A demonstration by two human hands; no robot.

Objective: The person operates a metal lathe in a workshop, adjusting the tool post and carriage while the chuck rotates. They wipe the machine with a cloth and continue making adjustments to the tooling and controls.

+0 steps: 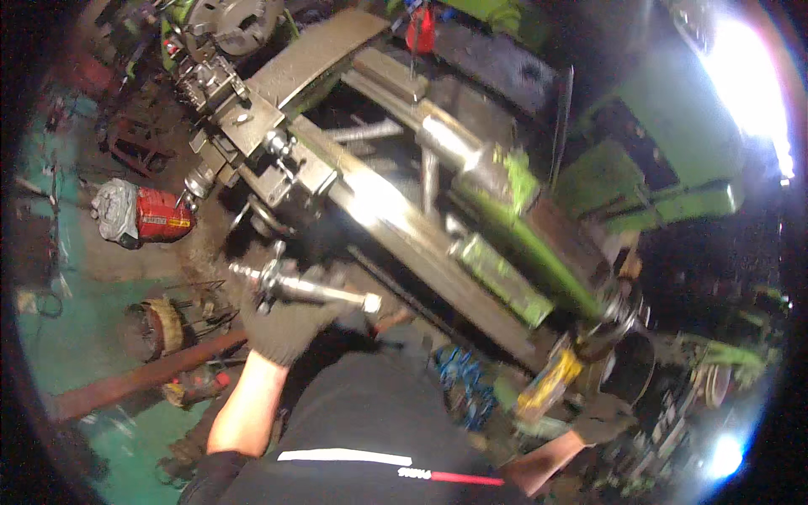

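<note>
Overhead, a metal lathe (396, 210) is seen running diagonally across the view, bed bright with glare, chuck (231, 21) at upper left, green tailstock (505, 219) toward lower right.

Left hand (286, 324): gloved in dark knit, closed around a steel shaft (307, 289). The shaft is held roughly level just in front of the lathe carriage (282, 164), a flanged collar near its left end, a blunt end toward the right. Grip is taken at mid-length, just right of the collar.

Right hand (602, 417): also gloved, low at the right beside a yellow object (551, 379) near the tailstock end. Whether it is clasped on anything cannot be told; the area is dark and blurred.

Handling, as judged: the shaft is solid machined steel, so rigid and heavy for its size, likely oily and slick on the polished section. The collar gives a natural stop against slipping. It is best gripped beside the collar; a dropped end could be dented.

Floor at left: red cylinder (160, 215), rusty bar (143, 379), scattered scrap.
</note>
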